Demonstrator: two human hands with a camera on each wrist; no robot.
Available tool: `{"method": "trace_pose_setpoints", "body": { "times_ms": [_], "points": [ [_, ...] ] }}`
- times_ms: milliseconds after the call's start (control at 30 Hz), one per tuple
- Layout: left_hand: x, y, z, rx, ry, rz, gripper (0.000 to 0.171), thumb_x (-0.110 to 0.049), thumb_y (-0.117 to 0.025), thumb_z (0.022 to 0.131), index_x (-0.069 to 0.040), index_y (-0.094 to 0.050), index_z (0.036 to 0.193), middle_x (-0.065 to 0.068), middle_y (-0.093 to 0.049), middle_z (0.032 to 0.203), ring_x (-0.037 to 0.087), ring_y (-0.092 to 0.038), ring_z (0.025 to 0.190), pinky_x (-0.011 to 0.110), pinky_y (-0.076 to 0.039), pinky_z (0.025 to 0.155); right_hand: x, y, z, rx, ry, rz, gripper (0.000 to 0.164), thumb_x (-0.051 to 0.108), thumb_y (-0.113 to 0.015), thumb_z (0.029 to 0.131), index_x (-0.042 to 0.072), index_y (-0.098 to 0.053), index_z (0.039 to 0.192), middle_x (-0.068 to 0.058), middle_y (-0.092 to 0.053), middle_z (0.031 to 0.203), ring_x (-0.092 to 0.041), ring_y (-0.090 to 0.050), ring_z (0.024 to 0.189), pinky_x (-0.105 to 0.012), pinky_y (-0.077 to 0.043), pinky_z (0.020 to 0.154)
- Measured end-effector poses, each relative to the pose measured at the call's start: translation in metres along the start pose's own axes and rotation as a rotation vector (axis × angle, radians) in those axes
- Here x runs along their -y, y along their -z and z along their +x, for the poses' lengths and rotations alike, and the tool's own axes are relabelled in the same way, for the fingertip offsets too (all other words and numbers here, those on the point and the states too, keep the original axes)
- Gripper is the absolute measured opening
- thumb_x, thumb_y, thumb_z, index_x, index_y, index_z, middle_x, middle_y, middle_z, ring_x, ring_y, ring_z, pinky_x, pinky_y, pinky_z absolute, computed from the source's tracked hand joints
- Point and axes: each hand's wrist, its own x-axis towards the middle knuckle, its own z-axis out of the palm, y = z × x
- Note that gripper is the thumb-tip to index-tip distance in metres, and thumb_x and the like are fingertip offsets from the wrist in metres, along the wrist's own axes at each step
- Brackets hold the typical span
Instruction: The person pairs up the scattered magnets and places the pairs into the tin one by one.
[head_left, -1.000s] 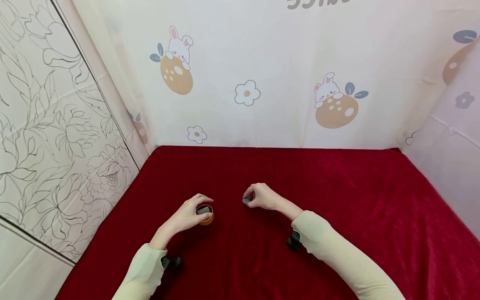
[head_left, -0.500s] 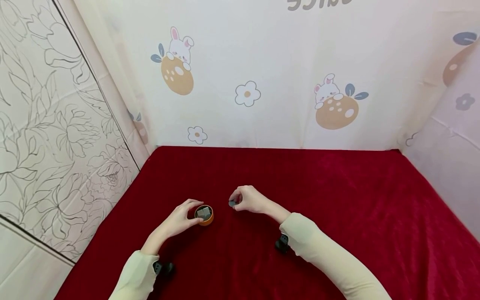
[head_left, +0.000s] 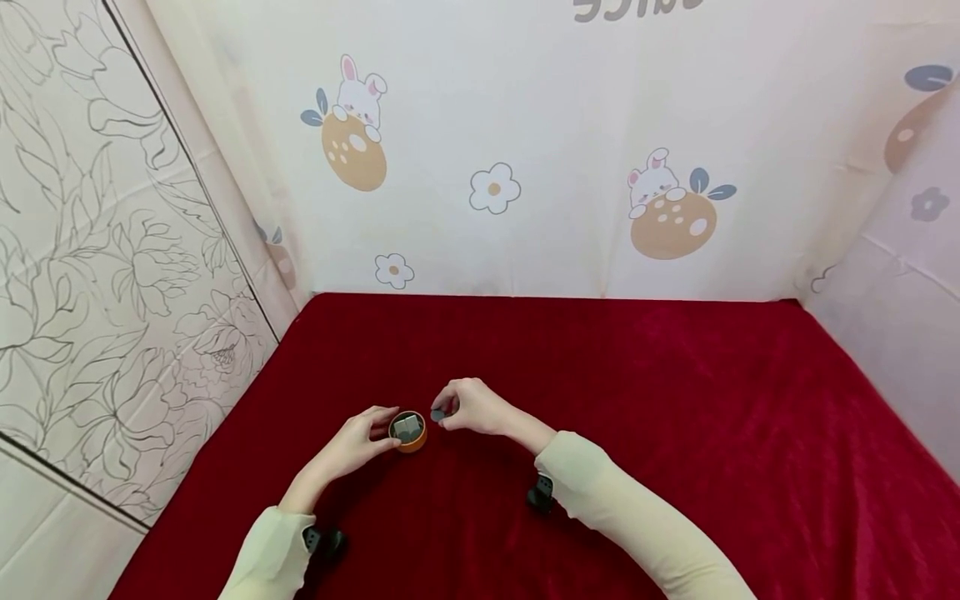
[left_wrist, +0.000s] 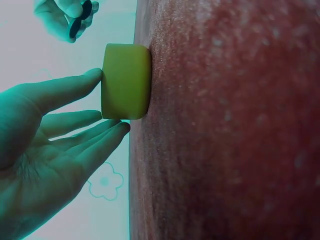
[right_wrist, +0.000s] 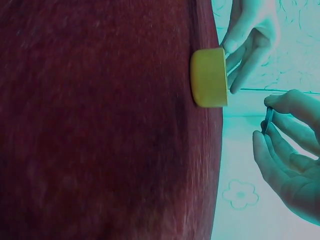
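Observation:
A small round orange-yellow cup [head_left: 415, 445] stands on the red cloth, with grey flat pieces [head_left: 407, 427] inside. In the head view my left hand [head_left: 356, 440] is at its left side, fingers spread and nearly straight. The thumb tip is at the cup's rim in the left wrist view, and the other fingers reach beside the cup. Just right of the cup, my right hand [head_left: 477, 407] pinches a thin dark grey disc [head_left: 438, 414] between thumb and fingertips. The right wrist view shows this disc [right_wrist: 268, 120] edge-on, held apart from the cup [right_wrist: 210, 77].
Red velvet cloth [head_left: 637, 400] covers the table. Behind it hangs a pale curtain [head_left: 555, 233] printed with rabbits and flowers. A panel with flower line drawings [head_left: 112, 233] stands at the left. Dark wrist cameras [head_left: 542, 495] sit under both sleeves.
My right hand has moved left with the disc, from well right of the cup to close beside it. My left hand has drawn back slightly to the left, uncovering more of the cup.

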Motion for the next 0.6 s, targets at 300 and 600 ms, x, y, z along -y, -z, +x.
{"method": "trace_pose_setpoints", "body": {
  "times_ms": [300,600],
  "points": [
    [0.003,0.0,0.0,0.026,0.016,-0.061,0.045,-0.012,-0.063,0.082,0.008,-0.049,0.12,0.022,-0.051,0.113,0.032,-0.056,0.1,0.033,-0.048,0.079,0.008,-0.012,0.009,0.012,0.014,0.023,0.017,0.004,-0.065,0.074,0.001,-0.068,0.091,-0.005,-0.06,0.081,-0.016,-0.055,0.072,-0.016,-0.043,0.06],
    [0.001,0.001,0.0,0.036,0.048,-0.091,0.045,-0.007,-0.062,0.082,0.009,-0.047,0.12,0.026,-0.05,0.117,0.034,-0.056,0.1,0.033,-0.048,0.078,0.012,-0.025,0.018,0.012,0.012,0.036,0.018,0.003,-0.066,0.073,0.002,-0.068,0.09,-0.004,-0.061,0.082,-0.011,-0.053,0.069,-0.015,-0.043,0.059]
  ]
}}
